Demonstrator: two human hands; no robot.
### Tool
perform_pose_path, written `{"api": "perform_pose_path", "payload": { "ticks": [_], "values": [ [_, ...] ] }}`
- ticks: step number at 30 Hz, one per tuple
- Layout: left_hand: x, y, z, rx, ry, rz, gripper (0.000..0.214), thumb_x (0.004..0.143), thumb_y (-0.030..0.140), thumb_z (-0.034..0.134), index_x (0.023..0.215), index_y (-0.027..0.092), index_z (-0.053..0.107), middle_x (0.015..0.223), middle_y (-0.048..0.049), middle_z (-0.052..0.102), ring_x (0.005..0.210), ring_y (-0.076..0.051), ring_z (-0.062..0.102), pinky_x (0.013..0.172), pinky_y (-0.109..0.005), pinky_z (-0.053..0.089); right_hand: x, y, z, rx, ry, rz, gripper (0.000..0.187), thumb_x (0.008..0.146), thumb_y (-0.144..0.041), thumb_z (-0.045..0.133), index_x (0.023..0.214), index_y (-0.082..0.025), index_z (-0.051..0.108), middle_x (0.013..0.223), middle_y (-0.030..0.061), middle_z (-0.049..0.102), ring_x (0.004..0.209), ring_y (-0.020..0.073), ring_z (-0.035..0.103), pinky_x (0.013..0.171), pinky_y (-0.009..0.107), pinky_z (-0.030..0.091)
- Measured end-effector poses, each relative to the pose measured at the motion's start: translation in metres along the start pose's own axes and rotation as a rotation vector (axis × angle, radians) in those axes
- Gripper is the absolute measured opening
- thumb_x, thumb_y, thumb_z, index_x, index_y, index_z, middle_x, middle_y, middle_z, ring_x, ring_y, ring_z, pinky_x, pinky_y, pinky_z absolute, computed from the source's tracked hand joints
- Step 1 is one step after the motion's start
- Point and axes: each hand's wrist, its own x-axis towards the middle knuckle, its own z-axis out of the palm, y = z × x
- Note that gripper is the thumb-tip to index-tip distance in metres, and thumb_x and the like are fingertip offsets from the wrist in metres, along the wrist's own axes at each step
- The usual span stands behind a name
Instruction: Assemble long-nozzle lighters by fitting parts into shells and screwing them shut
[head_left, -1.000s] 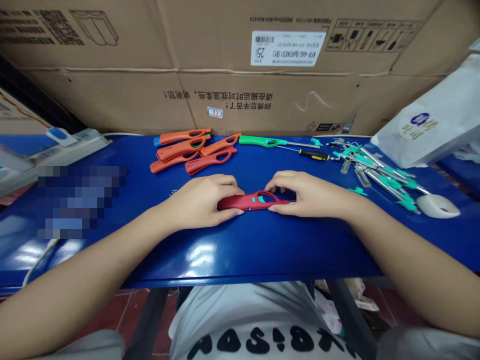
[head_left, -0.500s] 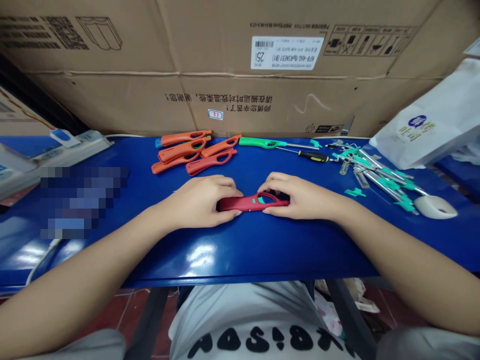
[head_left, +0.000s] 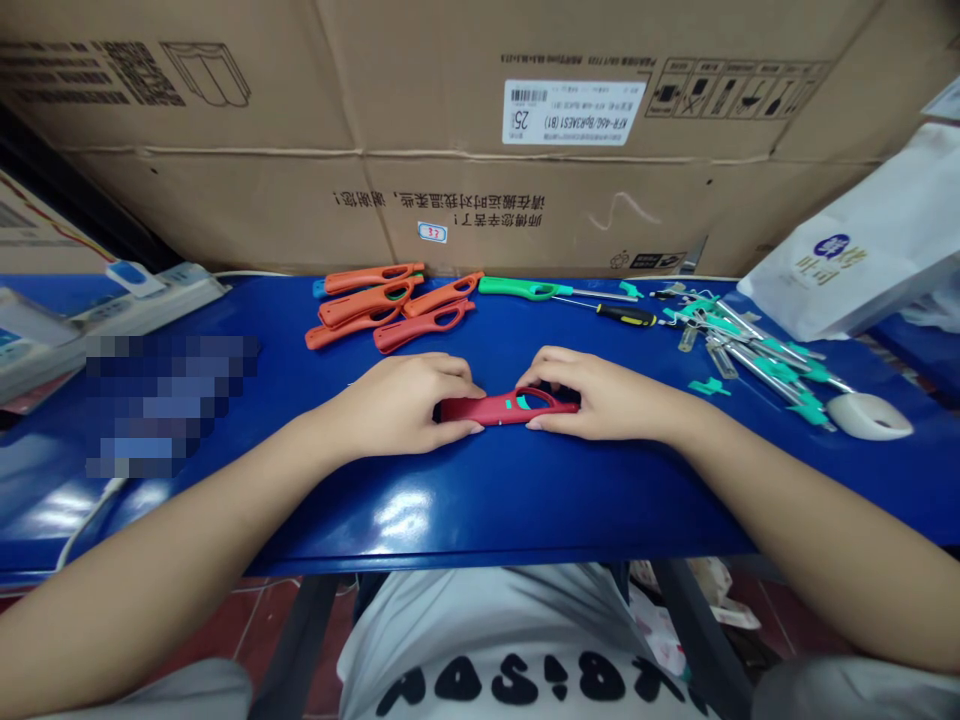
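Observation:
Between my two hands lies a red gas lighter handle [head_left: 495, 408] with a looped trigger opening and a bit of green showing inside it. My left hand [head_left: 416, 405] grips its wide left end, thumb along the near edge. The narrow right end is pinched by my right hand [head_left: 585, 395], with fingers curled over the loop. Farther back lie several orange and red lighter casings [head_left: 367, 302], overlapping one another. Beside them is a green lighter [head_left: 517, 287] with a metal tube, and a black and yellow screwdriver [head_left: 627, 314].
Metal tubes with green parts [head_left: 765, 355] are heaped at the right, near a white oval object [head_left: 870, 416] and a white paper bag [head_left: 847, 240]. A power strip [head_left: 165, 300] stands at the left. Behind the blue table [head_left: 450, 510] rises a large cardboard box [head_left: 420, 190].
The view has shifted very slightly. Both hands keep their hold on the red lighter handle, and nothing else has visibly moved.

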Motion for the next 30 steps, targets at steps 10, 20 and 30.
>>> {"api": "perform_pose_path", "payload": {
  "ticks": [10, 20, 30],
  "values": [
    [0.0001, 0.0025, 0.0023, 0.031, 0.008, -0.022, 0.026, 0.094, 0.035, 0.064, 0.115, 0.023, 0.074, 0.111, -0.0029, 0.070, 0.101, -0.021, 0.067, 0.085, -0.029, 0.051, 0.0006, -0.0004, 0.0016, 0.014, -0.013, 0.013, 0.033, 0.089, -0.035, 0.074, 0.117, -0.019, 0.066, 0.110, 0.0068, 0.061, 0.093, 0.0200, 0.060, 0.085, 0.033, 0.049],
    [-0.0008, 0.0014, 0.0047, 0.023, 0.061, 0.022, 0.029, 0.092, 0.033, 0.063, 0.118, 0.023, 0.073, 0.110, -0.0034, 0.070, 0.102, -0.021, 0.067, 0.086, -0.030, 0.051, -0.0002, -0.0023, -0.0012, -0.002, -0.012, 0.027, 0.030, 0.089, -0.035, 0.073, 0.113, -0.019, 0.065, 0.107, 0.0059, 0.061, 0.090, 0.0186, 0.059, 0.081, 0.031, 0.047],
    [0.0007, 0.0026, 0.0058, 0.015, 0.044, 0.017, 0.028, 0.092, 0.033, 0.064, 0.117, 0.022, 0.072, 0.111, -0.0038, 0.070, 0.103, -0.022, 0.066, 0.087, -0.031, 0.051, -0.0025, -0.0028, -0.0022, -0.043, -0.016, 0.032, 0.032, 0.086, -0.035, 0.075, 0.112, -0.019, 0.065, 0.107, 0.0057, 0.062, 0.089, 0.0190, 0.059, 0.078, 0.030, 0.046]
  ]
}}
